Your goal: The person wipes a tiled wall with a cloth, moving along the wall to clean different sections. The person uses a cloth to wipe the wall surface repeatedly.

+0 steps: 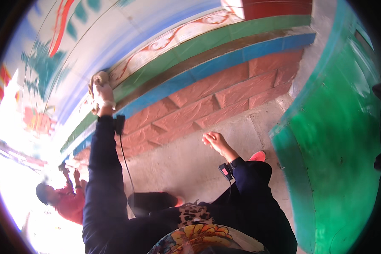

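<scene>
My left hand [103, 95], on the outstretched left arm, presses a bunched brownish cloth [100, 77] against the tiled wall, where the scroll-patterned border [165, 41] meets the painted white and blue tiles [114, 38]. The fingers are partly hidden by blur and the cloth. My right hand [216, 142] hangs over the concrete floor [190, 162], off the wall, with its fingers curled and nothing visible in them. Small black devices with cables are strapped at both wrists.
Green, blue and rough red brick-like bands [193, 98] run along the wall's lower part. A large curved green panel [333, 158] stands at the right. Another person in a red top [71, 203] is at the lower left, hands raised near the wall. Bright glare covers the far left.
</scene>
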Demonstrator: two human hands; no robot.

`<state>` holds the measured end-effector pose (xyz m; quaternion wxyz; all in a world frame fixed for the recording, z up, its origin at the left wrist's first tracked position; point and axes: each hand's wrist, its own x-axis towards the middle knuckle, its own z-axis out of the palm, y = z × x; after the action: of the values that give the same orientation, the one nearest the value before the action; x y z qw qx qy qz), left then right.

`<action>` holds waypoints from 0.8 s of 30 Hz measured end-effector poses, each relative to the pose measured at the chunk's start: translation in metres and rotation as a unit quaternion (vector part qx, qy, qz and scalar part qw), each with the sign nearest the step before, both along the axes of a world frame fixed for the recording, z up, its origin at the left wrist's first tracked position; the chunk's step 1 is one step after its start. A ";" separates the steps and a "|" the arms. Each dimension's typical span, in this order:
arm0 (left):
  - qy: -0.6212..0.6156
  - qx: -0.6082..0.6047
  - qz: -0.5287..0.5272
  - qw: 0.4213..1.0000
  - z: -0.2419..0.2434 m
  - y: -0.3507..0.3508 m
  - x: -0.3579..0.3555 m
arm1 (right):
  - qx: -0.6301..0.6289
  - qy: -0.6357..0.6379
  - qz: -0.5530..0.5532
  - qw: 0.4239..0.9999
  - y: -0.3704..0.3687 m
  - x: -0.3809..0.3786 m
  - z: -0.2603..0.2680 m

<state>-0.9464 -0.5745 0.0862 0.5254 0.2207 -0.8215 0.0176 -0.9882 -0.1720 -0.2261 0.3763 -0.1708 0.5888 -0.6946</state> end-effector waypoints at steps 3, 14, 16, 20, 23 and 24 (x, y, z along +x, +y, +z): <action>-0.100 -0.064 -0.205 0.972 -0.033 0.083 -0.073 | -0.001 0.036 -0.017 0.999 0.013 -0.019 -0.001; -0.235 -0.234 -0.246 0.911 0.004 0.299 -0.289 | 0.110 0.210 -0.029 0.971 0.030 -0.039 -0.025; -0.240 -0.238 -0.327 0.883 0.008 0.293 -0.284 | 0.103 0.254 -0.046 0.961 0.026 -0.036 -0.026; -0.270 -0.167 -0.487 0.814 0.021 0.287 -0.271 | 0.133 0.270 -0.015 0.954 0.012 -0.032 -0.020; -0.205 -0.188 -0.454 0.846 0.012 0.294 -0.279 | 0.078 0.290 -0.033 0.953 0.006 -0.028 -0.015; -0.202 -0.187 -0.411 0.869 0.003 0.297 -0.284 | 0.127 0.275 0.010 0.953 0.006 -0.031 -0.015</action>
<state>-1.2309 -0.2777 0.0896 0.3395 -0.2478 -0.9074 -0.0027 -1.0189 -0.1664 -0.2413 0.2255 -0.3123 0.7509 -0.5364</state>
